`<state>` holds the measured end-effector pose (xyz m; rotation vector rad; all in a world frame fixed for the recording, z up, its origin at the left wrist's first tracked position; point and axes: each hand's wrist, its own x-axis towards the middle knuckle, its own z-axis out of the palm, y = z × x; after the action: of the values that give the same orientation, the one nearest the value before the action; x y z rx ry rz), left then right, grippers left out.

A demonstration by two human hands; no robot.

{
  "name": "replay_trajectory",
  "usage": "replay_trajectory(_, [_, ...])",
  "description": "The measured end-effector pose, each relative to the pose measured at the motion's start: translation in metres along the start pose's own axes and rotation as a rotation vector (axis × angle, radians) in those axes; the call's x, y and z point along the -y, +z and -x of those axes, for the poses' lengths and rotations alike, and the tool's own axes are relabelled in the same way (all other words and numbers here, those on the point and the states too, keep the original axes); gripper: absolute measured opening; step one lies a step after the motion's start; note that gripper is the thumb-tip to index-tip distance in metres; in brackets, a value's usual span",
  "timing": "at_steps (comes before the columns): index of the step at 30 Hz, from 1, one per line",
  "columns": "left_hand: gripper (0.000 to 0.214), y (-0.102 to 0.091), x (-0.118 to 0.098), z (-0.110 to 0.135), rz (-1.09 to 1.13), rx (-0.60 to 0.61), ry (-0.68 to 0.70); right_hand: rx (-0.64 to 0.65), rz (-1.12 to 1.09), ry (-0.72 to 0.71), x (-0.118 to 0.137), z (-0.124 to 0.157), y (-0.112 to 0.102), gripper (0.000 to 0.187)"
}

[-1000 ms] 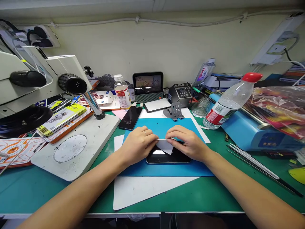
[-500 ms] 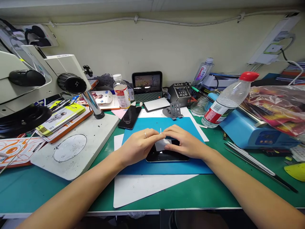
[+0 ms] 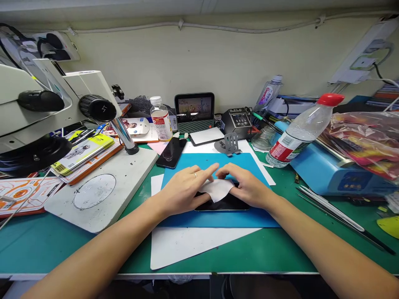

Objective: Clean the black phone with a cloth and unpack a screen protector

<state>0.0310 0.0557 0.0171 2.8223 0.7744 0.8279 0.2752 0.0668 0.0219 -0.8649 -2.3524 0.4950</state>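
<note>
A small white wipe (image 3: 219,191) is spread between my two hands, just over a dark phone (image 3: 229,205) with a glossy surface. My left hand (image 3: 185,189) has the wipe's left edge between thumb and fingers, its index finger stretched out above the cloth. On the other side, my right hand (image 3: 247,187) pinches the wipe's right edge with curled fingers and thumb. The hands and cloth hide much of the phone. Beneath it lies a blue mat (image 3: 215,220).
A microscope (image 3: 93,108) with a pale base stands left. Another black phone (image 3: 171,153) lies behind the mat, near a metal stand (image 3: 231,144). To the right are a red-capped bottle (image 3: 304,133), a blue machine (image 3: 333,174) and tweezers (image 3: 339,216).
The wipe, bunched up and partly hidden half a second ago, is now opened out wider between my hands. My left index finger has stretched out. The view has shifted slightly.
</note>
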Motion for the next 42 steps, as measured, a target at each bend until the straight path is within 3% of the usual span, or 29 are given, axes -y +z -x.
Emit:
replay_trajectory(4, [0.028, 0.0, 0.003, -0.001, -0.065, -0.085, 0.045, -0.031, 0.027, -0.095, 0.001, -0.001, -0.002, 0.019])
replay_trajectory(7, [0.024, -0.002, 0.006, 0.0, -0.1, -0.186, 0.027, -0.122, 0.033, -0.077, -0.001, 0.0, -0.004, 0.015])
replay_trajectory(9, [0.025, -0.006, 0.006, 0.0, -0.111, -0.185, 0.02, -0.124, 0.025, -0.048, -0.007, 0.0, -0.006, 0.021])
replay_trajectory(15, [0.015, -0.016, -0.003, 0.002, 0.106, 0.168, 0.182, -0.222, 0.028, 0.12, -0.029, 0.0, -0.012, 0.031])
replay_trajectory(17, [0.022, -0.015, -0.007, 0.001, 0.167, 0.23, 0.168, -0.25, 0.03, 0.145, -0.032, -0.001, -0.012, 0.03])
replay_trajectory(21, [0.058, -0.009, -0.013, 0.002, 0.183, 0.29, 0.144, -0.247, 0.024, 0.141, -0.033, -0.002, -0.011, 0.026])
replay_trajectory(26, [0.075, -0.001, -0.02, 0.004, 0.165, 0.375, 0.086, -0.293, -0.013, 0.143, -0.036, -0.003, -0.009, 0.026])
replay_trajectory(30, [0.09, 0.017, -0.039, -0.014, 0.153, 0.397, 0.064, -0.362, -0.062, 0.162, -0.041, -0.004, -0.009, 0.028])
replay_trajectory(35, [0.091, 0.029, -0.056, -0.029, 0.105, 0.425, 0.067, -0.404, -0.11, 0.195, -0.048, -0.002, -0.009, 0.031])
replay_trajectory(42, [0.08, 0.001, -0.053, 0.003, 0.073, 0.484, 0.047, -0.411, -0.122, 0.194, -0.048, -0.002, -0.007, 0.034])
